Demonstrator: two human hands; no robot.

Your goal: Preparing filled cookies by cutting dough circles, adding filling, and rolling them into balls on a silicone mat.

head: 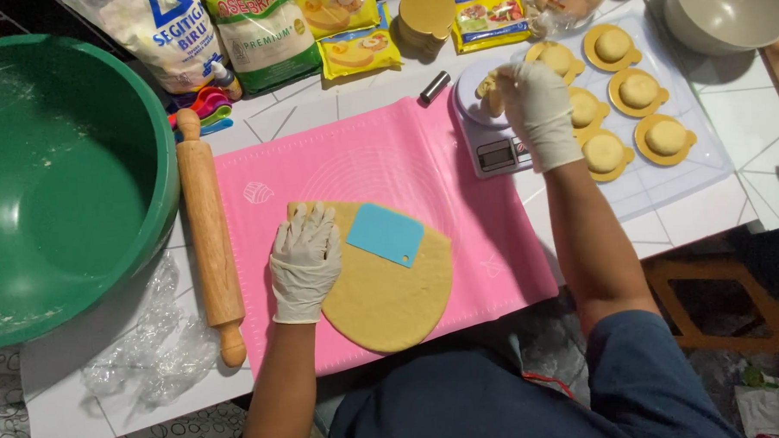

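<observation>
Left hand, gloved, lies flat with fingers spread on the near-left edge of the rolled dough sheet, pinning it to the pink silicone mat. Just right of this hand, a blue plastic scraper rests on the dough. Right hand, gloved, pinches a dough piece over the kitchen scale, apparently for weighing. Beyond it, dough balls sit on gold discs. A rolling pin lies left of the mat.
</observation>
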